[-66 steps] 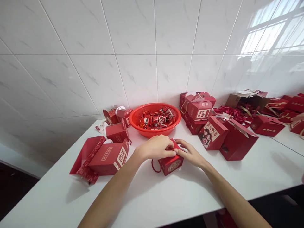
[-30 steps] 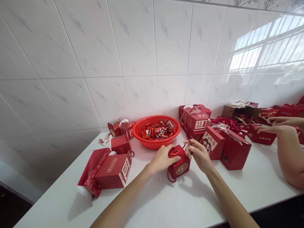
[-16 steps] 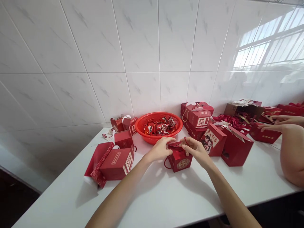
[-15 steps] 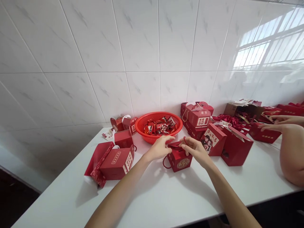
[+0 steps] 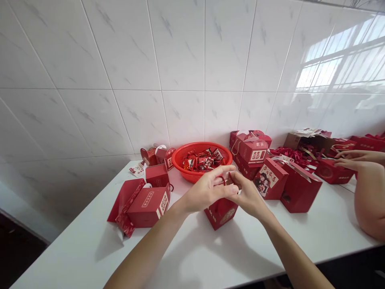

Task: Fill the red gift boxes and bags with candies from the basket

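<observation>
A small red box (image 5: pixel 221 212) with a gold round emblem stands at the middle of the white table, its top hidden by my hands. My left hand (image 5: pixel 207 190) is above the box, its fingers closed around a dark red cord handle. My right hand (image 5: pixel 243 190) meets it from the other side, fingers pinched on the cord. The fingertips of both hands touch or overlap over the box. Just behind them sits a red plastic basket (image 5: pixel 177 160) holding several wrapped sweets.
Red boxes (image 5: pixel 146 206) lie on the left of the table (image 5: pixel 192 253). Stacked boxes (image 5: pixel 254 152) and upright boxes (image 5: pixel 300 186) stand at the right. Another person's hands (image 5: pixel 357 158) touch a red box (image 5: pixel 333 171) at far right. A tiled wall rises behind.
My hands have come together over the box, and the cord is now raised between them. The box has shifted slightly left and nearer. At far right, the other person's box has turned.
</observation>
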A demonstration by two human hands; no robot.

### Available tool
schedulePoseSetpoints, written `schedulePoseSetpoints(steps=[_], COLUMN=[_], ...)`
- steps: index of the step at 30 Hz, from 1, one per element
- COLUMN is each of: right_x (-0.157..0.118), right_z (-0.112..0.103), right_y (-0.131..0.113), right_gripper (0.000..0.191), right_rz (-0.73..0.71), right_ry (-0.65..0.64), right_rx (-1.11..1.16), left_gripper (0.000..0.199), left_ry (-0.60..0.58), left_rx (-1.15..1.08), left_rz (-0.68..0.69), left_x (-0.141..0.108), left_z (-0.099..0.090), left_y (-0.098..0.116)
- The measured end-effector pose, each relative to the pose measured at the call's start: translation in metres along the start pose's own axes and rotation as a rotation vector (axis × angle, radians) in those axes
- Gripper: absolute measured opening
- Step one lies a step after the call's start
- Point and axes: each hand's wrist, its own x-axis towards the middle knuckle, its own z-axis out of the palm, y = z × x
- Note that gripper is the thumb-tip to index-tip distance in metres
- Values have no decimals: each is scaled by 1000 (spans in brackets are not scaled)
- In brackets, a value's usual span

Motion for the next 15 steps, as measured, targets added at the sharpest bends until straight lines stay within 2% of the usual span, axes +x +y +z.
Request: schedulePoseSetpoints(steps=[2, 4, 7, 9, 11, 13, 15], right_x=[-5, -10, -13, -9, 0, 14, 34], right_z=[4, 3, -14, -38, -69, -105, -140], right_y=[1, 1, -6, -18, -34, -49, -61], right_gripper=[24, 20, 23, 22, 16, 10, 5], right_rz=[2, -5, -14, -32, -90, -140, -208], right_ry=[18, 97, 242, 341, 518, 686, 801], right_rx=[-12, -6, 3, 16, -6, -40, -34], left_gripper=[64, 64, 60, 52, 39, 27, 19], left_ry=[-18, -35, -21, 21, 13, -76, -221], left_rx=[30, 63, 108, 132, 169, 235, 321], left_rz=[31, 83, 168, 248, 323, 354, 350], left_x=[-1, -4, -10, -14, -16, -14, -11], left_z=[4, 7, 12, 18, 27, 39, 54], left_y=[-3, -4, 1, 5, 5, -8, -36])
